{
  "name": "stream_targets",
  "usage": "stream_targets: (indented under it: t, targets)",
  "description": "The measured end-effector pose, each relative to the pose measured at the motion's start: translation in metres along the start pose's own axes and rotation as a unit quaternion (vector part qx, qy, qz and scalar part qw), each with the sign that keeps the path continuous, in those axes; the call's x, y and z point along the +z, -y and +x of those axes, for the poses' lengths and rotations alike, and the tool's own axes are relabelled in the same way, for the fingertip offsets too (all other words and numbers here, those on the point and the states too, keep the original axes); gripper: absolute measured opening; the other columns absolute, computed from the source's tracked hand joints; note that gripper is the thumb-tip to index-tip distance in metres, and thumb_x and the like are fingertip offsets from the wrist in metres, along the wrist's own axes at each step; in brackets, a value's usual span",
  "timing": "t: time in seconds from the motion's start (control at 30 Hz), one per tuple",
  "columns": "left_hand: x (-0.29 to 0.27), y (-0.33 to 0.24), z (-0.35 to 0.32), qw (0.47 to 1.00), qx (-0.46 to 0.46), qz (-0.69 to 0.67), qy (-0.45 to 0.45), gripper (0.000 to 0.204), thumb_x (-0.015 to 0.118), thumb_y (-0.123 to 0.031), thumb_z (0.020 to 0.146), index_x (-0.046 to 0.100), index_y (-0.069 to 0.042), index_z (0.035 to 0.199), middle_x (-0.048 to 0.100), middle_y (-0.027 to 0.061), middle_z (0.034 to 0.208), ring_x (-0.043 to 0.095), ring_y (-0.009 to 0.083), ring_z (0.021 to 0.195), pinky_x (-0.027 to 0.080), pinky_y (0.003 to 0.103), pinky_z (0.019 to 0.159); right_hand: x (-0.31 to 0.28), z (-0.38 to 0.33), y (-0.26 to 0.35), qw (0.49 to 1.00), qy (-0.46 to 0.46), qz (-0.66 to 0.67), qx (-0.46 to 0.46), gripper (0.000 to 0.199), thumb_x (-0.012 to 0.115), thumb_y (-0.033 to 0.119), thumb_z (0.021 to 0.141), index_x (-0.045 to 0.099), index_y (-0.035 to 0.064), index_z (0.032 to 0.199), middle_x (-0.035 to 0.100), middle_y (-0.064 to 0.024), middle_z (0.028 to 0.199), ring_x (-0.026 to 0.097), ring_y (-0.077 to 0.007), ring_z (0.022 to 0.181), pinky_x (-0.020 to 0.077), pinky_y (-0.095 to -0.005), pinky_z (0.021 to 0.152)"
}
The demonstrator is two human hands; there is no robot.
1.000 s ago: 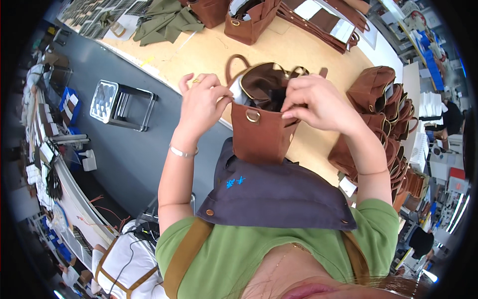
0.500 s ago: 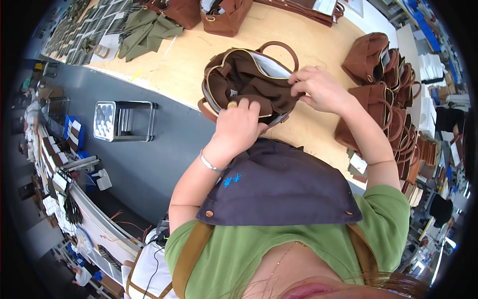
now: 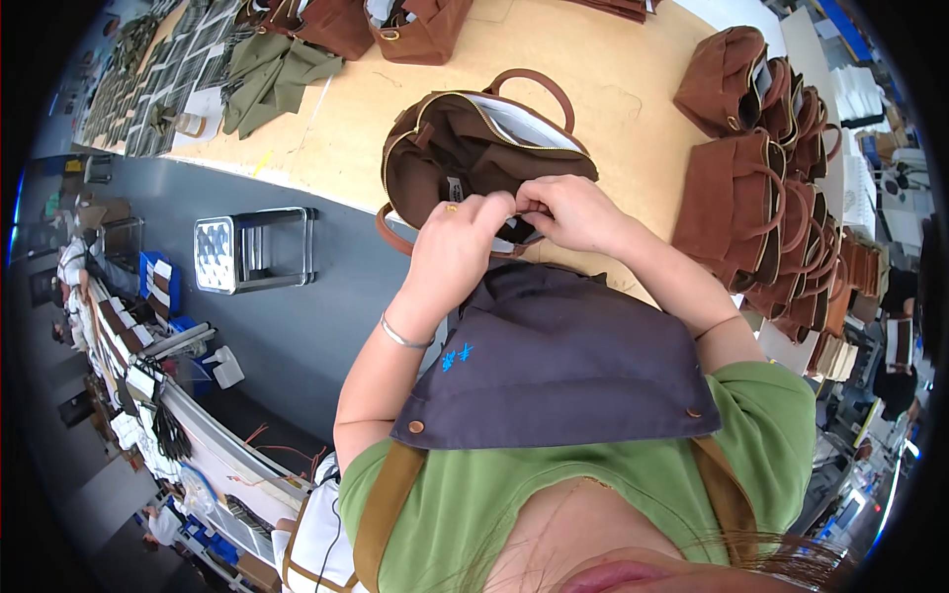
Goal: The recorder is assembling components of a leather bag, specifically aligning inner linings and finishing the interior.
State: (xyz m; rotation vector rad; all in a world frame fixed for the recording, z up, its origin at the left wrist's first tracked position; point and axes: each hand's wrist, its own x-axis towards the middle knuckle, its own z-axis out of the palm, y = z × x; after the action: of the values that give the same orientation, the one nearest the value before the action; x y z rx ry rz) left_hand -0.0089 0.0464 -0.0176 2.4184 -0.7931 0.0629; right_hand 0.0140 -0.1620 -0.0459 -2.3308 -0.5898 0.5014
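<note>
A brown handbag (image 3: 395, 173) lies open on the table in front of me, its dark brown lining and yellow-toothed zip showing. One handle (image 3: 547, 82) arches over the far side; the other handle (image 3: 391, 232) sticks out at the near left. My left hand (image 3: 457, 242) is closed on the bag's near rim, fingers curled inward. Close beside it, my right hand (image 3: 573, 213) pinches at the inside of the near wall. The fingertips almost meet, and the exact bit between them is hidden. A white label (image 3: 455, 189) shows on the lining.
Several brown handbags (image 3: 727, 203) crowd the table's right side, and more bags (image 3: 420, 28) stand at the far edge. Green fabric pieces (image 3: 277, 79) lie at the far left, near a tape roll (image 3: 190, 124). A metal-framed stool (image 3: 254, 249) stands on the floor left of the table.
My right hand has moved left and nearer, from the bag's right end to beside my left hand. The bag's opening has spread wider, and the view has shifted slightly.
</note>
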Motion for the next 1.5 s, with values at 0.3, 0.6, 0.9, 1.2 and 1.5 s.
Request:
stream_targets:
  t: [0.3,0.6,0.9,1.2,1.5]
  targets:
    - [-0.001,-0.010,-0.020,0.985,0.061,0.150,0.060,0.033,0.072,-0.017,0.068,0.071,-0.012,0.101,0.061,0.0003,0.117,0.059,0.0193,0.093,0.041,0.035,0.085,-0.007,0.011,-0.003,0.999,0.036,0.010,-0.005,0.012,0.073,0.012,0.078,0.074,0.0071,0.089,0.070,-0.0101,0.084,0.068,-0.0277,0.083,0.0536,-0.0394,0.074]
    - [-0.033,-0.002,0.010,0.986,0.069,0.152,-0.017,0.002,0.069,-0.015,0.077,0.070,-0.014,0.077,0.058,0.0000,0.086,0.060,0.0202,0.083,0.040,0.037,0.081,-0.060,0.025,0.018,0.992,0.114,0.052,0.012,0.016,0.074,0.012,0.082,0.073,0.0062,0.098,0.072,-0.0069,0.081,0.068,-0.0185,0.076,0.0522,-0.0328,0.069]
    - [-0.078,-0.008,0.028,1.000,0.020,-0.003,0.019,0.011,0.076,-0.021,0.079,0.075,-0.011,0.083,0.064,0.0009,0.094,0.059,0.0208,0.089,0.036,0.038,0.087,-0.093,0.018,0.043,0.982,0.119,0.108,-0.098,0.012,0.069,0.010,0.089,0.072,0.0038,0.100,0.064,-0.0037,0.088,0.062,-0.0137,0.079,0.0506,-0.0290,0.072]
    - [-0.070,-0.003,0.028,1.000,0.029,0.009,0.004,0.012,0.077,-0.022,0.079,0.075,-0.011,0.083,0.063,-0.0003,0.094,0.057,0.0205,0.091,0.034,0.038,0.091,-0.094,0.014,0.048,0.982,0.139,0.104,-0.079,0.013,0.066,0.007,0.090,0.072,0.0024,0.101,0.064,-0.0059,0.086,0.062,-0.0166,0.078,0.0497,-0.0315,0.070]
    - [-0.067,-0.002,0.031,0.999,0.026,0.019,0.006,0.015,0.077,-0.025,0.080,0.075,-0.011,0.083,0.062,0.0002,0.094,0.056,0.0219,0.092,0.034,0.039,0.092,-0.090,0.013,0.046,0.984,0.129,0.099,-0.077,0.015,0.065,0.008,0.090,0.071,0.0001,0.101,0.068,-0.0092,0.090,0.064,-0.0201,0.080,0.0513,-0.0333,0.072]
